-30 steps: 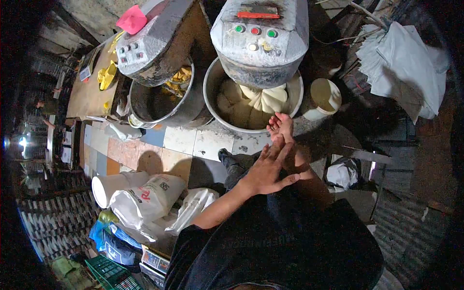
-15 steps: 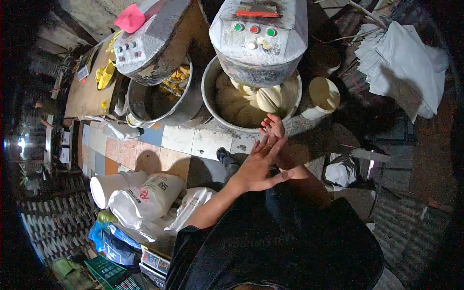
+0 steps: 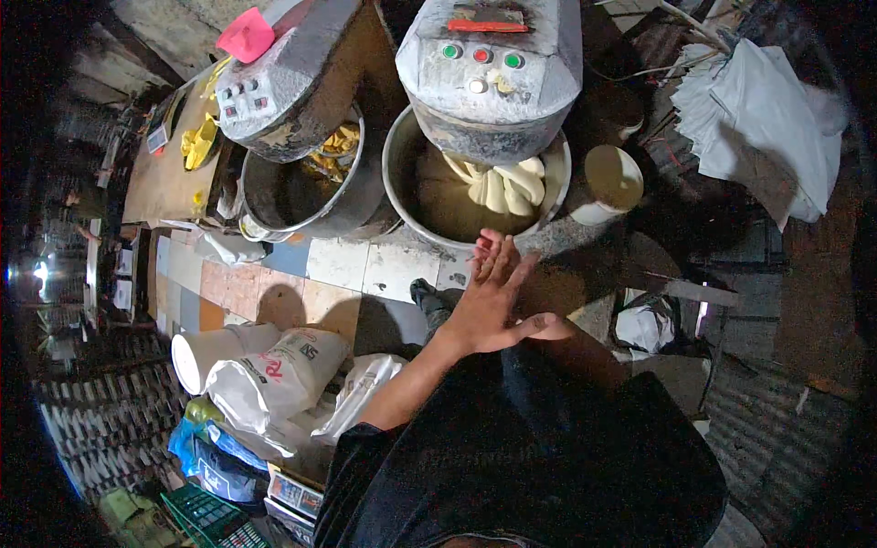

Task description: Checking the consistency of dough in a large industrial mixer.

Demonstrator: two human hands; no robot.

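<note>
In front of me, my left hand (image 3: 491,315) is open, its fingers stretched out and the thumb spread to the right. It lies over my right hand (image 3: 491,241), so mostly the fingertips of that one show past it; they look loosely extended and hold nothing I can see. Both are just short of the near rim of a round metal mixing bowl (image 3: 391,190). Inside it, pale folded dough (image 3: 507,187) hangs below the mixer head (image 3: 489,100), which has green, red and white buttons. The mixing tool itself is hidden.
A second mixer (image 3: 274,96) stands left, its bowl (image 3: 248,196) holding yellow material. Right of the dough bowl is a pale bucket (image 3: 594,215). White sacks (image 3: 283,370) and a white tub (image 3: 192,361) sit at lower left. Stacked white sacks (image 3: 758,128) lie at far right.
The dough in the bowl has turned and changed shape. My left hand has shifted slightly, and my right fingertips have moved left and down, further behind it.
</note>
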